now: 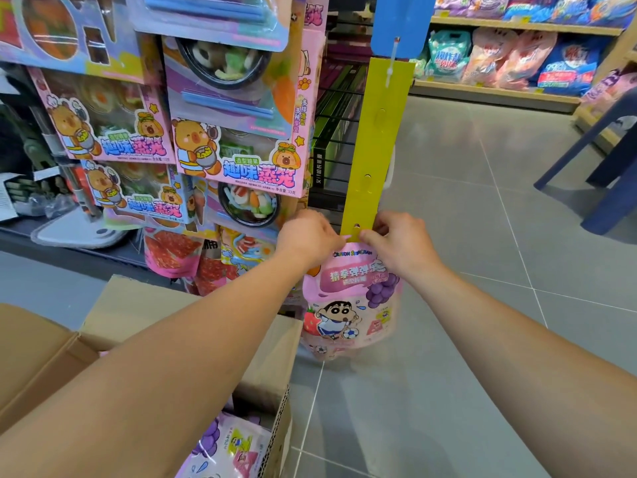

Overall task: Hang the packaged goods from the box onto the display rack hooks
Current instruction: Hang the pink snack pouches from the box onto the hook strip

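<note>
The left hand (pixel 308 238) and the right hand (pixel 396 243) both have curled fingers that pinch the top edge of a pouch (pixel 351 305), one at each upper corner. The pinch is at the lowest hole of a yellow strip (pixel 377 139); whether the pouch is already caught there, I cannot tell.

The pouch is pink and glossy, with a cartoon boy and a football, purple grapes at the right, a strawberry at the left and white Chinese letters on a darker pink band. It hangs upright, its long axis is vertical, top edge up at the strip, bottom toward the grey floor (pixel 482 339), printed face toward the camera.

The strip hangs vertical from a blue card (pixel 400 25), beside a black wire rack (pixel 336 132). Left of it hang pink toy-food boxes (pixel 238 157). Below the left forearm stands an open box (pixel 269 367), with more pouches (pixel 227 446) inside.
</note>
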Demonstrator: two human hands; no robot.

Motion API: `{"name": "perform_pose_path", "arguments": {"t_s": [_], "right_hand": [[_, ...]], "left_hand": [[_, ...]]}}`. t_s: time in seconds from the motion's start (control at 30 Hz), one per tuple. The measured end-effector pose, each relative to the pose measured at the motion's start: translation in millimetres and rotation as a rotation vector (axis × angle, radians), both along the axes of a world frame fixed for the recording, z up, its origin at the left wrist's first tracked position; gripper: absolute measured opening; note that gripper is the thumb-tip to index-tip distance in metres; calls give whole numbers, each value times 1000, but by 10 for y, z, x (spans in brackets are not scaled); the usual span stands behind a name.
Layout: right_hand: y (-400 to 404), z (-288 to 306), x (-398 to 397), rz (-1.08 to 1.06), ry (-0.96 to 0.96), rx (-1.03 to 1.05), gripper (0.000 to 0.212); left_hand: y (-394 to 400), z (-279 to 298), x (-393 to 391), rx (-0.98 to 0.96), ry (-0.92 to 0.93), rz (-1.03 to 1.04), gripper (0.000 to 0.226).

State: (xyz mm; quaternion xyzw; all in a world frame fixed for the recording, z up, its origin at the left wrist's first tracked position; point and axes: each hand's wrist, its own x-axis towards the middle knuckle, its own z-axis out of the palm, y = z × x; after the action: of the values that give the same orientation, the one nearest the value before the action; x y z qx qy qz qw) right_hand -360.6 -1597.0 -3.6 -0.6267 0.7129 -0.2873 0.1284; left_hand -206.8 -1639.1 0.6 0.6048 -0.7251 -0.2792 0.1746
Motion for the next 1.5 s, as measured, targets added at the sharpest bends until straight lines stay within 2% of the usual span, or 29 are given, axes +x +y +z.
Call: {"name": "perform_pose_path", "arguments": {"t_s": [0.17, 0.3, 0.43, 0.57, 0.67, 0.8, 1.03, 1.23, 1.5], "right_hand": [[76, -49, -87, -16, 10, 9, 26], [159, -87, -146, -38, -13, 6, 14], [237, -87, -176, -59, -2, 15, 15], [398, -27, -116, -62, 53, 6, 37], [524, 17, -42, -100, 74, -95, 48], [666, 59, 121, -98, 113, -178, 39], [925, -6, 793, 54, 53, -35, 21], [1217, -199, 1469, 114, 36, 109, 22], [1582, -457, 2257, 153, 141, 323, 22]], "left_hand": [[126, -65, 18, -206, -2, -46, 7], [238, -123, 34, -390, -25, -120, 37], [347, -92, 57, -456, -5, -144, 48], [481, 12, 105, -403, 12, -119, 46], [585, 65, 167, -348, 24, -83, 41], [706, 84, 308, -298, 31, -53, 30], [929, -18, 790, -167, 51, -38, 33], [1173, -263, 1419, -58, 19, -99, 32], [1479, -708, 2414, 46, 31, -133, 31]]}}
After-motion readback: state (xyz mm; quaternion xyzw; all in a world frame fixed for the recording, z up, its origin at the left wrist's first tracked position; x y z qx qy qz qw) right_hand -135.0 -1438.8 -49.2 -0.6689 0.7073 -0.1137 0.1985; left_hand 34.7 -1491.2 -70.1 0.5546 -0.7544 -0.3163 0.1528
